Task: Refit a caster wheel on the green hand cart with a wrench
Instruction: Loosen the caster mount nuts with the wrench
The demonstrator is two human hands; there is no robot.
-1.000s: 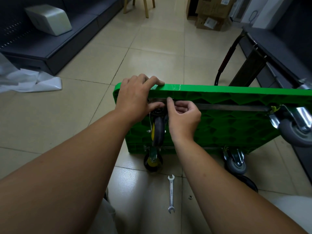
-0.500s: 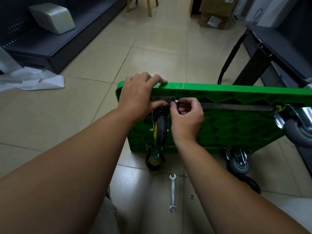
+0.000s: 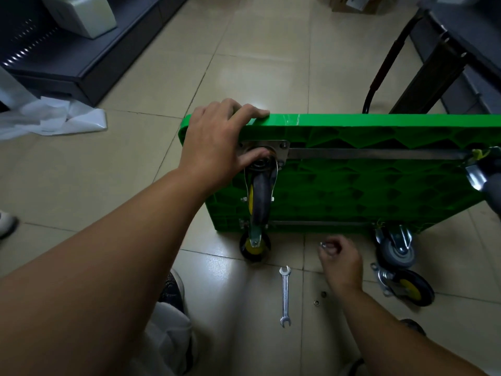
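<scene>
Left hand (image 3: 214,147) is bracing the upended green hand cart (image 3: 366,185); right hand (image 3: 341,260) is hovering low over the floor.
The left hand's fingers are hooking over the cart's top edge, the thumb pressing on the swivel of the caster wheel (image 3: 260,196). The wrench (image 3: 285,295) is lying flat on the tiles below that caster, in neither hand, just left of the right hand, whose curled fingers are pinching a small metal piece (image 3: 324,244). A loose caster (image 3: 406,287) is lying further right.

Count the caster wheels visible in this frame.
5. Top-left caster, under the left hand gripping the green cart; bottom-left caster; grey caster bottom right; second grey caster, cropped at the right edge; loose caster on the floor. More may be hidden.
</scene>
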